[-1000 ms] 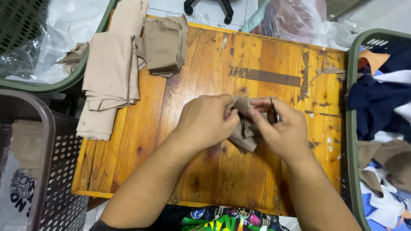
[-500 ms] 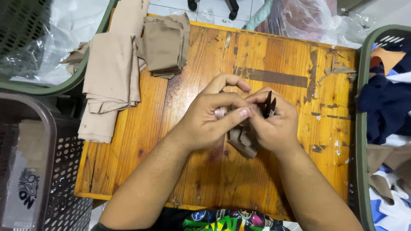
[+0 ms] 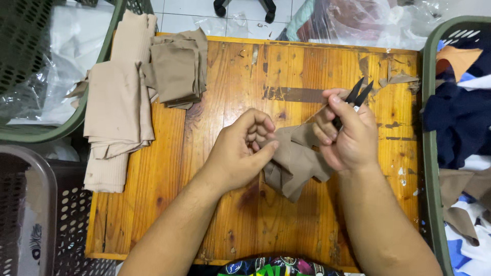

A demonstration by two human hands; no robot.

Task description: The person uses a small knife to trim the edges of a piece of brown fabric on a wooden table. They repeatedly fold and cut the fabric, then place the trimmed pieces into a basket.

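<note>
Mid-trim on the tan fabric piece [image 3: 294,163], pinched between both hands just above the surface [image 3: 225,214]: left hand [image 3: 240,153] gripping cloth, right hand [image 3: 348,135] closed around black snips [image 3: 355,97], probably needing a steady, taut hold.

A single head-worn camera looks almost straight down from above the person onto a worn orange-brown wooden tabletop [image 3: 220,204], which fills most of the frame with its near edge along the bottom and its far edge close to the top. The view sits close, so both forearms enter from the bottom edge and the left hand [image 3: 238,153] and right hand [image 3: 348,135] lie near the centre. At the margins it catches a green perforated plastic basket [image 3: 427,153] on the right, a dark perforated plastic basket [image 3: 48,204] at lower left and pale floor tiles [image 3: 179,13] beyond the far edge.
</note>
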